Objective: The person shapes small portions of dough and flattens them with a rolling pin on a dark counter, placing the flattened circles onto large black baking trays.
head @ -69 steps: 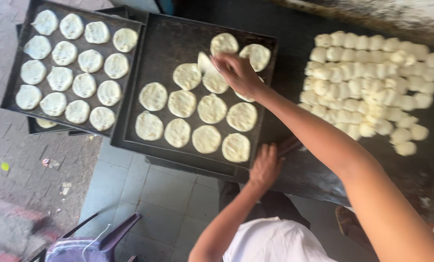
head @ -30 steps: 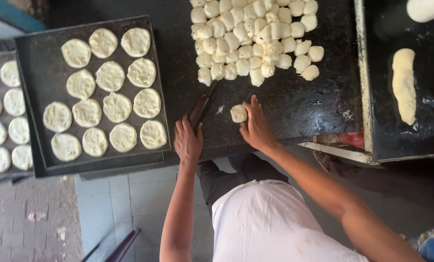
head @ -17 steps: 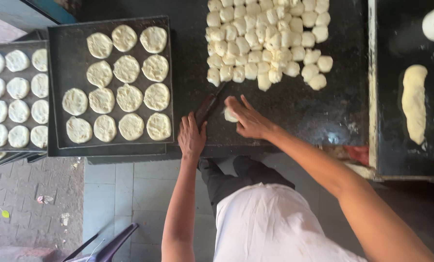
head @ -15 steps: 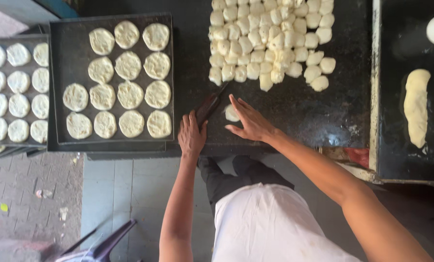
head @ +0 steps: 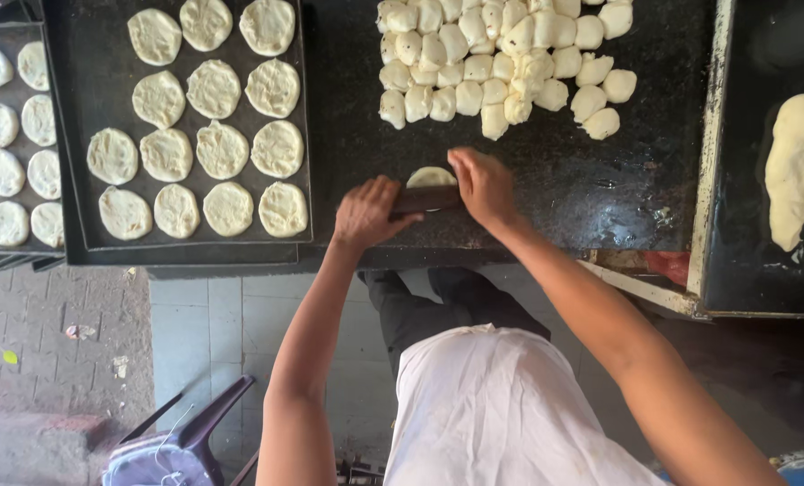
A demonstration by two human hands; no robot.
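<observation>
I see my left hand (head: pixel 372 212) and right hand (head: pixel 481 186) both gripping a dark roller (head: pixel 426 199) pressed over 1 dough piece (head: pixel 431 176) on the black worktop (head: pixel 600 180), near the dough pile (head: pixel 501 63).

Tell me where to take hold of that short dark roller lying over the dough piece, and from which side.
Probably grip the roller at its two ends from above. It lies crosswise on the black work surface, with the flattened dough piece under its middle. The left hand already rests on its left end and the right hand on its right, leaving the centre free over the dough.
</observation>
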